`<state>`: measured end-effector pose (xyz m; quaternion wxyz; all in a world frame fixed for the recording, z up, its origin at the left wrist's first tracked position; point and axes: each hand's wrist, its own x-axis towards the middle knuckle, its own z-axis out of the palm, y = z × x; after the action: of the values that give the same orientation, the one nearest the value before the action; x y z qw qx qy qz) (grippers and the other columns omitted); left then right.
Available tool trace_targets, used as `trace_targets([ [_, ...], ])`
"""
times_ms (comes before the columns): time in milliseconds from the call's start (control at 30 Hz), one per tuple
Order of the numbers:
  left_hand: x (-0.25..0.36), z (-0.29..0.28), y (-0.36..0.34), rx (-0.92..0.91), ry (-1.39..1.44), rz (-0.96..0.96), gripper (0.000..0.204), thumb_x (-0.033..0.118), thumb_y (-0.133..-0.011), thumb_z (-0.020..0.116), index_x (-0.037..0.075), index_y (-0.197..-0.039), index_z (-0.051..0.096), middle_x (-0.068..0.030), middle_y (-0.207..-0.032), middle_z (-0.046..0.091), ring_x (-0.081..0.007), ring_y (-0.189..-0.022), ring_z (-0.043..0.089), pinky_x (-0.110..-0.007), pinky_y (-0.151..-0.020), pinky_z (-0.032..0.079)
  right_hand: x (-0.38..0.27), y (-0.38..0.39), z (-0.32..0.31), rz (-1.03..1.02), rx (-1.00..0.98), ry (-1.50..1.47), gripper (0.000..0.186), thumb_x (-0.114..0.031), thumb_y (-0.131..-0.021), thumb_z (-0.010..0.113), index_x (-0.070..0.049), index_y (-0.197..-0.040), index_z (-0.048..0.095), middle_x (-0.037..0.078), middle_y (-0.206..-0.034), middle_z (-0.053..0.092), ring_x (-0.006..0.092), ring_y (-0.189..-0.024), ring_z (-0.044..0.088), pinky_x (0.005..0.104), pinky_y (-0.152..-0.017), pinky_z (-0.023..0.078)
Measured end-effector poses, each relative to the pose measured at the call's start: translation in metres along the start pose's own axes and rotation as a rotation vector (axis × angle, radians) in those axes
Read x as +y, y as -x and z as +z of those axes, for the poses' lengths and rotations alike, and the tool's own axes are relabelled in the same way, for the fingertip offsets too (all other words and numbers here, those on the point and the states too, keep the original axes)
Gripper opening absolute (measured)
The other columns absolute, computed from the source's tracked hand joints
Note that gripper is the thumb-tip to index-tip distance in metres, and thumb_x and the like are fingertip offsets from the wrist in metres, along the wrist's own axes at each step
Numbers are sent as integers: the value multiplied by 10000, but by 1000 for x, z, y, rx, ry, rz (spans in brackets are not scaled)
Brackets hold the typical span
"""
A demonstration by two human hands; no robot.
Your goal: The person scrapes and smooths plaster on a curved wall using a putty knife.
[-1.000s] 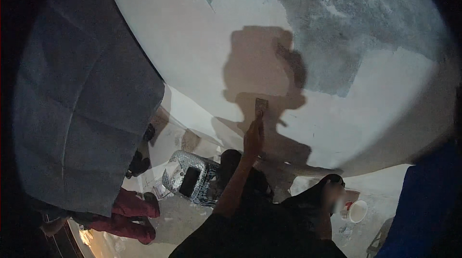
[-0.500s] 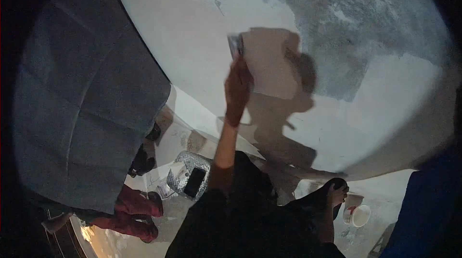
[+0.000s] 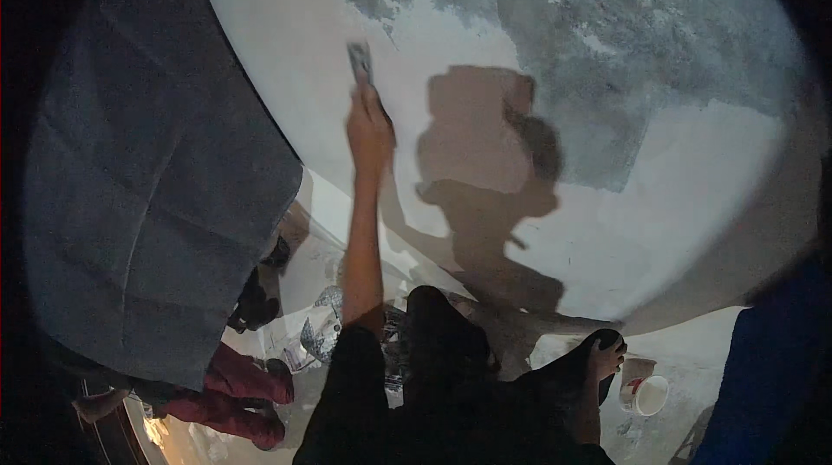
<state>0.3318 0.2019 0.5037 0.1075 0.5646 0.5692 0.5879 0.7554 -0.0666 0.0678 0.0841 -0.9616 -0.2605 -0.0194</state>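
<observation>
My left hand (image 3: 371,131) is raised before the wall, closed round a putty knife (image 3: 359,62) whose grey metal blade points up at the white coat. Whether the blade touches the surface cannot be made out. The wall (image 3: 459,23) is smooth white on the left, with rough bare grey patches at the upper right. My right hand (image 3: 607,354) rests on my bent right knee, fingers apart and curved over it, with nothing held. Beside that knee a white bucket (image 3: 650,396) sits on the floor.
A large dark grey sheet or panel (image 3: 156,144) fills the left side. Below it show another person's red-trousered legs (image 3: 247,396) and dark shoes. A shiny silver-wrapped object (image 3: 322,326) lies partly behind my left arm. Something blue (image 3: 754,378) stands at the right edge.
My left hand has swept leftward across the wall with the putty knife, its shadow parting from it. My arm now covers a dark phone-like object on the silver wrap. The right hand stays put.
</observation>
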Motion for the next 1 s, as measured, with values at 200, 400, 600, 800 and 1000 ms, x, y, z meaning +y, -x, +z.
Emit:
trace_targets([
  [200, 26, -45, -45, 150, -111, 396, 445, 330, -982, 351, 104, -1363, 392, -226, -1279, 497, -374, -1167, 498, -403, -943, 411, -17, 10, 3, -29, -24, 8, 672, -464, -794, 572, -152, -1348, 355, 115, -1377, 365, 345, -1151, 459, 541, -840, 442],
  [400, -70, 1, 32, -75, -18, 7, 442, 285, -988, 315, 31, -1344, 381, -286, -1151, 545, -403, -1031, 570, -410, -869, 448, -2, -4, 7, 3, 30, 60, 694, -482, -797, 573, -144, -1359, 346, 115, -1371, 376, 338, -1117, 488, 506, -816, 457],
  [600, -75, -39, 1, 44, -90, 334, 452, 307, -989, 311, 26, -1328, 413, -265, -1238, 508, -389, -1159, 494, -387, -961, 393, -16, 5, 1, -20, -23, 59, 701, -492, -795, 569, -132, -1356, 351, 124, -1360, 388, 336, -1112, 492, 496, -804, 464],
  [800, 46, -89, -124, 157, -219, 685, 520, 413, -963, 378, 46, -1330, 406, -246, -1252, 508, -389, -1128, 526, -404, -950, 415, -14, 5, 2, -23, -9, 52, 696, -507, -793, 553, -121, -1343, 372, 125, -1363, 386, 340, -1098, 496, 504, -802, 462],
  [1000, 70, -86, -131, 177, -225, 595, 543, 476, -948, 368, 88, -1325, 408, -263, -1182, 551, -389, -1108, 542, -419, -924, 429, -10, -2, 17, -21, -16, 38, 676, -498, -800, 553, -142, -1340, 358, 119, -1357, 374, 348, -1111, 483, 520, -811, 460],
])
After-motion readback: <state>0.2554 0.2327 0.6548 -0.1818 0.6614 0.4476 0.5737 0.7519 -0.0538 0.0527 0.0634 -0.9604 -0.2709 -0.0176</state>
